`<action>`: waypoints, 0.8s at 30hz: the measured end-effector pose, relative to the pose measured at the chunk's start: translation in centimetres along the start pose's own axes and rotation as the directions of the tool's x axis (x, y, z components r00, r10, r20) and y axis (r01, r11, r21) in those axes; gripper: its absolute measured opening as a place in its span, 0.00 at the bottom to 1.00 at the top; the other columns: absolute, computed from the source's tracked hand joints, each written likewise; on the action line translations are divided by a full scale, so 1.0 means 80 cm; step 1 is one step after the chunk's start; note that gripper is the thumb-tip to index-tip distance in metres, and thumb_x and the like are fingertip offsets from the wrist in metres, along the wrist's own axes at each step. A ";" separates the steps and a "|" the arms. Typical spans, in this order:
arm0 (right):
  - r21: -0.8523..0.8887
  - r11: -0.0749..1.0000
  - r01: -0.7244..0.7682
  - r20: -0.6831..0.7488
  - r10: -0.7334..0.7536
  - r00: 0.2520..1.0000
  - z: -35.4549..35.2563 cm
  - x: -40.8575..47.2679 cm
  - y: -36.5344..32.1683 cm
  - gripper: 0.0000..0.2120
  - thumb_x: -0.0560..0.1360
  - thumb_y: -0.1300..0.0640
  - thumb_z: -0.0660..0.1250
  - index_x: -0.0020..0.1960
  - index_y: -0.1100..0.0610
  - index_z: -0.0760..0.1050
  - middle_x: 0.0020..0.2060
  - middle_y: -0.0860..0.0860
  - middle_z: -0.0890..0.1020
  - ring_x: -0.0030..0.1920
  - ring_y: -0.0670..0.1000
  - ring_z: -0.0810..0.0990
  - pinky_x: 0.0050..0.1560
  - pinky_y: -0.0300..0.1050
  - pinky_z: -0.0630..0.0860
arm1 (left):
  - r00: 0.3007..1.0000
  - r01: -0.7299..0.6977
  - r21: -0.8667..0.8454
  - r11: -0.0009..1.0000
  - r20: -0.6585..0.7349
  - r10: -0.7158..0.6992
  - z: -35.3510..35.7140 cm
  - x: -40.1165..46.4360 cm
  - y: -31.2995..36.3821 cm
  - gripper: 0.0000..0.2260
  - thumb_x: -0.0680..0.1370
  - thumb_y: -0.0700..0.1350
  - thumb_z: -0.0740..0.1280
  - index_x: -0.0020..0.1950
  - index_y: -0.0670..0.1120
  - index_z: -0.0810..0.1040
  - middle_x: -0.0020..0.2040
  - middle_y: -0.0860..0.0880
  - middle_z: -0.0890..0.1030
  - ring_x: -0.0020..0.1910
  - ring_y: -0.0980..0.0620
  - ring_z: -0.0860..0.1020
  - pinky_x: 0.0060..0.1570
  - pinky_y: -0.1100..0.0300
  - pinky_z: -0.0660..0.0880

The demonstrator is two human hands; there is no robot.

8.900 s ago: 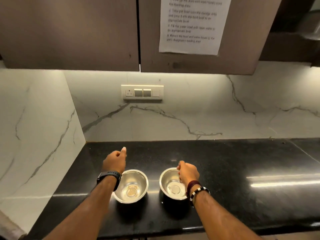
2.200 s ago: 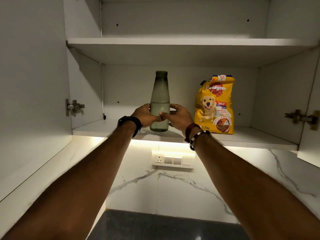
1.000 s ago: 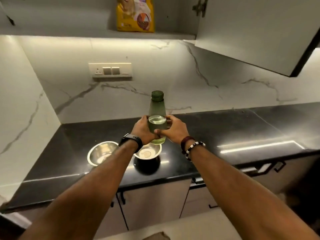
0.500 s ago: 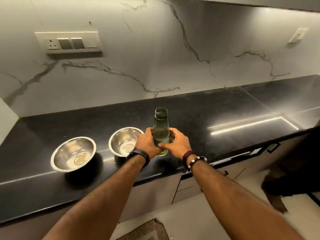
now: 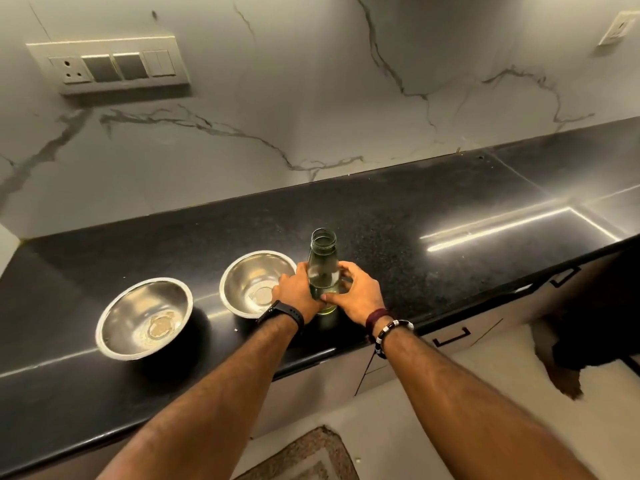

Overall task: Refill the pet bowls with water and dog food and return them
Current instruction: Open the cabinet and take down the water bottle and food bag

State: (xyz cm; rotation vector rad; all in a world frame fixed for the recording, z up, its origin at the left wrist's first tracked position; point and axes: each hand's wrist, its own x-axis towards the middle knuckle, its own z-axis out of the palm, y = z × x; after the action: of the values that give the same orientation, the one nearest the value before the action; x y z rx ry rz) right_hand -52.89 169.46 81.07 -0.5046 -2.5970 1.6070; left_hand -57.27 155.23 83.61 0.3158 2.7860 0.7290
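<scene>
On counter (image 5: 398, 237), both hands' fingers (image 5: 349, 268) grasp water bottle (image 5: 323, 268) (upright), beside R bowl (image 5: 254, 282).

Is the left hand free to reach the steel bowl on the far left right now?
Probably not yet: the left hand and right hand both grip the clear green bottle. Otherwise, the black countertop toward that steel bowl looks unobstructed.
</scene>
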 end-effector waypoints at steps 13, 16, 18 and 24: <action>0.000 0.950 0.314 -0.197 -0.307 0.931 -0.086 -0.009 -0.203 0.36 0.65 0.34 0.77 0.68 0.49 0.77 0.55 0.43 0.83 0.54 0.41 0.82 0.57 0.38 0.79 | 0.934 -0.245 -0.113 0.963 -0.295 0.203 -0.227 0.011 0.015 0.22 0.72 0.52 0.74 0.66 0.54 0.76 0.59 0.55 0.82 0.50 0.54 0.81 0.55 0.60 0.76; 0.032 0.894 0.448 -0.322 -0.415 0.851 -0.092 -0.005 -0.296 0.22 0.71 0.38 0.74 0.59 0.51 0.82 0.47 0.43 0.85 0.48 0.40 0.83 0.49 0.37 0.80 | 0.846 -0.335 -0.143 0.931 -0.480 0.231 -0.323 0.004 0.040 0.15 0.73 0.55 0.72 0.59 0.55 0.80 0.52 0.57 0.84 0.46 0.56 0.82 0.53 0.59 0.78; 0.021 0.848 0.530 -0.382 -0.483 0.788 -0.091 -0.002 -0.358 0.16 0.74 0.41 0.73 0.55 0.51 0.83 0.45 0.42 0.86 0.46 0.38 0.83 0.45 0.31 0.77 | 0.776 -0.389 -0.137 0.911 -0.582 0.244 -0.383 -0.001 0.051 0.11 0.74 0.57 0.70 0.55 0.56 0.81 0.48 0.59 0.84 0.44 0.58 0.82 0.50 0.61 0.78; -0.041 0.721 0.692 -0.470 -0.625 0.623 -0.080 0.007 -0.534 0.09 0.76 0.50 0.73 0.52 0.53 0.84 0.42 0.41 0.84 0.44 0.33 0.81 0.45 0.25 0.74 | 0.491 -0.570 -0.074 0.819 -0.829 0.267 -0.548 -0.020 0.061 0.05 0.76 0.51 0.71 0.46 0.51 0.84 0.41 0.55 0.85 0.38 0.58 0.81 0.44 0.64 0.77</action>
State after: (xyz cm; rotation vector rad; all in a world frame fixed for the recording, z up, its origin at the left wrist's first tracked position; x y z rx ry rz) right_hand -62.75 157.71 121.50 0.1065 -1.9327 1.2044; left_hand -67.60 139.19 123.40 0.8167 3.2886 1.8841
